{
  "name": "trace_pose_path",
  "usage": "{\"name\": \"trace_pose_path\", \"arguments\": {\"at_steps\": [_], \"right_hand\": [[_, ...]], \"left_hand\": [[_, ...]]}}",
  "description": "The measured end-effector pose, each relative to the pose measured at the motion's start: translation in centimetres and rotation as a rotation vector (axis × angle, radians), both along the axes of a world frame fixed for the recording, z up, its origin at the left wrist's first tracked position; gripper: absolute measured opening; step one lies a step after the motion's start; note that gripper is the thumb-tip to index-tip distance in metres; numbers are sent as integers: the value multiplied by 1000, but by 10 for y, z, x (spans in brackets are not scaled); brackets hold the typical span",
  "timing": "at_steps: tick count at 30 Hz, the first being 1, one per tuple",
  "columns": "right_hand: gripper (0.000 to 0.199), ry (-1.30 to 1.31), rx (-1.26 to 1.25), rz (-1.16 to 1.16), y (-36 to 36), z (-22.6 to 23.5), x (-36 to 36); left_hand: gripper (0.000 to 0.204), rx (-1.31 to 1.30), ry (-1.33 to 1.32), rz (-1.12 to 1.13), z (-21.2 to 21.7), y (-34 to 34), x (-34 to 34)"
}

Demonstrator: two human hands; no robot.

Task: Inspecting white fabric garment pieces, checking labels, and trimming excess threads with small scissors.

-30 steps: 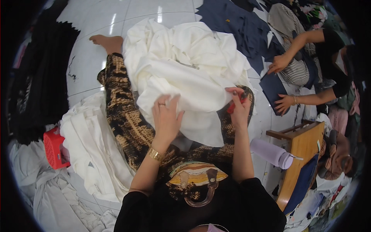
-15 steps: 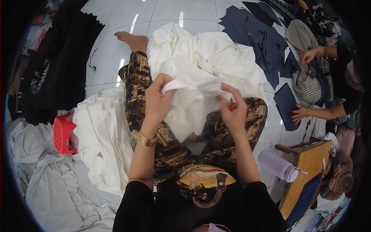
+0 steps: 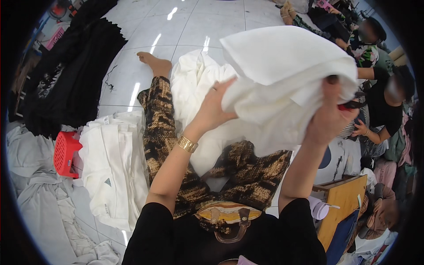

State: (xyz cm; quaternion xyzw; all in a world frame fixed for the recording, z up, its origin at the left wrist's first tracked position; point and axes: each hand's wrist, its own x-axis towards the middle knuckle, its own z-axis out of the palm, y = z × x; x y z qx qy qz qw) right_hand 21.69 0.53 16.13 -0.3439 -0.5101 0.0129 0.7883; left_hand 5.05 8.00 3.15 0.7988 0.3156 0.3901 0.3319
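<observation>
A large white cloth is lifted and spread in front of me, its right side smeared by motion. My right hand is closed on its right part, partly covered by a fold. A small red-and-black tool shows at that hand, too blurred to name. My left hand has the cloth's left edge between thumb and fingers. Beneath lies a heap of more white cloth across my patterned trouser legs.
At my left are a stack of folded white cloth pieces, a red plastic stool, grey cloth and black cloth. A lilac bottle stands by a wooden board at right. A co-worker sits beyond.
The white cloth has been raised and swung to the right. My right hand has moved up and right with it; my left hand has shifted slightly right. My view has turned a little.
</observation>
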Motion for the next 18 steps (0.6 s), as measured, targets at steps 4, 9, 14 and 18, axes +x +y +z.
{"name": "trace_pose_path", "arguments": {"at_steps": [4,9,14,18], "right_hand": [[16,126,-62,-174,4,33,14],[28,73,-332,-407,33,25,63],[22,-219,-709,-431,72,-94,124],[13,-253,-934,-352,52,-169,92]], "left_hand": [[33,-229,-143,-125,-21,-3,-4],[12,-544,-547,-47,29,-3,-64],[24,-618,-37,31,16,15,-97],[33,-368,759,238,-36,1,-121]]}}
